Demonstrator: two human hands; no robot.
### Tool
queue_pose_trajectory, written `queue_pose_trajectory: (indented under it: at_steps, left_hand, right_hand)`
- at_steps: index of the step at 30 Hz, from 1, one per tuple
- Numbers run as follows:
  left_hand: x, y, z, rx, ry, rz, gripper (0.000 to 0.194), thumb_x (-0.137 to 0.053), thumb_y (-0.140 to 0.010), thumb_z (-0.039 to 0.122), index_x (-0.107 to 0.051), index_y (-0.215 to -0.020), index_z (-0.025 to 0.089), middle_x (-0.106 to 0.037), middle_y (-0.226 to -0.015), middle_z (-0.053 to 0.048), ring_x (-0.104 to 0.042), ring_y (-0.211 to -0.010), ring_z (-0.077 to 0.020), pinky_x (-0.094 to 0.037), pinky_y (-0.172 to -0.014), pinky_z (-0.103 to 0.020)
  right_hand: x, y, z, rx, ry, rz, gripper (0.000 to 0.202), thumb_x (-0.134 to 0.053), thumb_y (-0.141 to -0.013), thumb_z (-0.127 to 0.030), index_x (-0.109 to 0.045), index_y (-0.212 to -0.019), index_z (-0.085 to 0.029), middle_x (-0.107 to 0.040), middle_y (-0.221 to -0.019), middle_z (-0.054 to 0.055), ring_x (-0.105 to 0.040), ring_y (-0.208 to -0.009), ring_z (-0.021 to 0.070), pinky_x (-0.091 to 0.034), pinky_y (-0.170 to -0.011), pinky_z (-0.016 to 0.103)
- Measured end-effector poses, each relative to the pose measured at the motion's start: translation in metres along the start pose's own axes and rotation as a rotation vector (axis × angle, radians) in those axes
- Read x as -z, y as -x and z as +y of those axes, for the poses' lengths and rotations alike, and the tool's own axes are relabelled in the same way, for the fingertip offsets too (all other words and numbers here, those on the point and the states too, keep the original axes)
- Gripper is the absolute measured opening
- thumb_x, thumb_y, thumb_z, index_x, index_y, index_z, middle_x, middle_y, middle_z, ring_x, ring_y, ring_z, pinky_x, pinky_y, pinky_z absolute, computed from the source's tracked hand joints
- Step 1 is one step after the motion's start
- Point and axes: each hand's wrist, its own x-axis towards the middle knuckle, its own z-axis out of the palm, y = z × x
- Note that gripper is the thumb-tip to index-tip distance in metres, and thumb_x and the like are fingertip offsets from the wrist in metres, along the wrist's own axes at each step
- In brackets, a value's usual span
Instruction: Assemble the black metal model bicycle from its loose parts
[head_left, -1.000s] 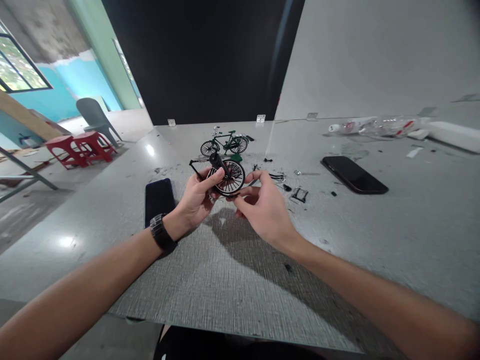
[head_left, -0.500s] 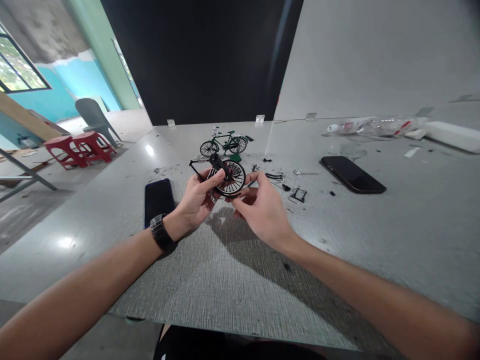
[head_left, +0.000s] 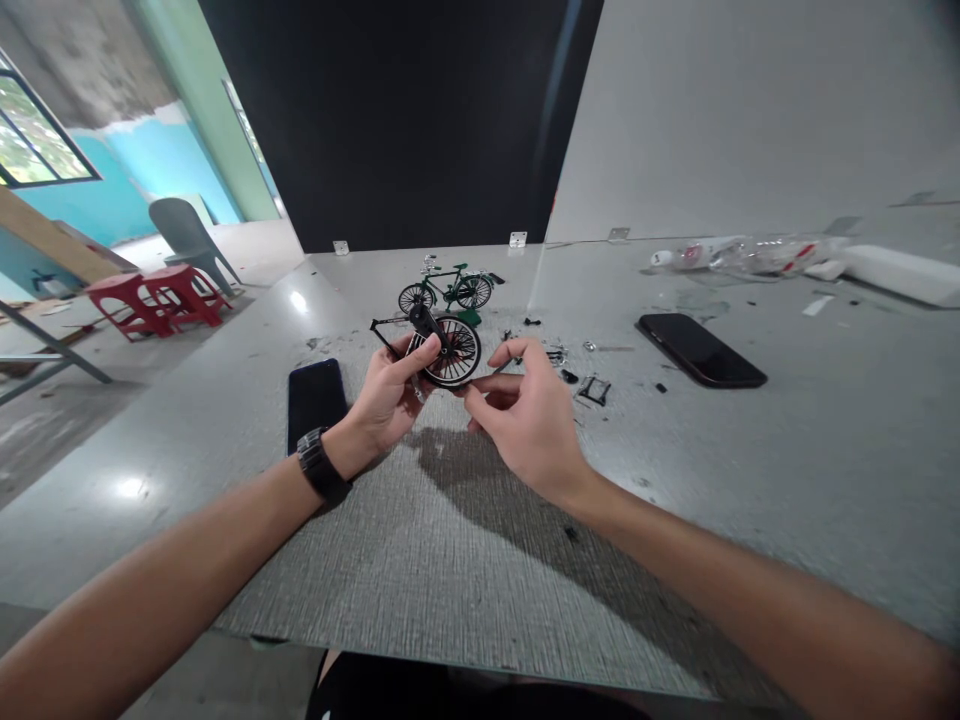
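Note:
My left hand (head_left: 390, 395) is closed around a partly built black model bicycle (head_left: 422, 322), its thumb pressing near the hub. The spoked wheel (head_left: 454, 352) faces right, and the frame tube sticks out to the left. Close to the wheel's lower right edge, my right hand (head_left: 521, 405) pinches a thin black part (head_left: 466, 387) between thumb and fingers; most of this part is hidden. A finished green model bicycle (head_left: 454, 285) stands just behind my hands. Small loose parts lie beyond my right hand, among them a black rack-like frame (head_left: 595, 391).
A dark phone (head_left: 316, 402) lies left of my left hand, and another phone (head_left: 701, 350) lies to the right. Clear plastic packaging (head_left: 757, 255) and a white block (head_left: 904, 272) rest at the back right. A black panel (head_left: 420, 120) rises behind the grey table (head_left: 360, 570).
The model bicycle and my left hand have shifted slightly left, opening a gap between the wheel and my right fingers. My right hand has hardly moved.

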Motion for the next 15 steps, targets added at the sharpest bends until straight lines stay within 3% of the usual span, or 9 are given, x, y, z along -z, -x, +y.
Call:
queue_pose_trajectory:
  at_steps: [15]
  left_hand:
    - [-0.0056, 0.0025, 0.0017, 0.008, 0.009, 0.029, 0.017, -0.084, -0.072, 0.02, -0.072, -0.082, 0.014, -0.073, -0.082, -0.003, -0.066, -0.073, -0.0128, -0.05, -0.067, -0.023]
  right_hand:
    - [-0.0017, 0.0, 0.0001, -0.035, -0.052, -0.034, 0.031, -0.066, -0.086, -0.028, -0.037, -0.096, -0.025, -0.07, -0.068, -0.003, -0.068, -0.051, 0.0162, -0.053, -0.049, 0.029]
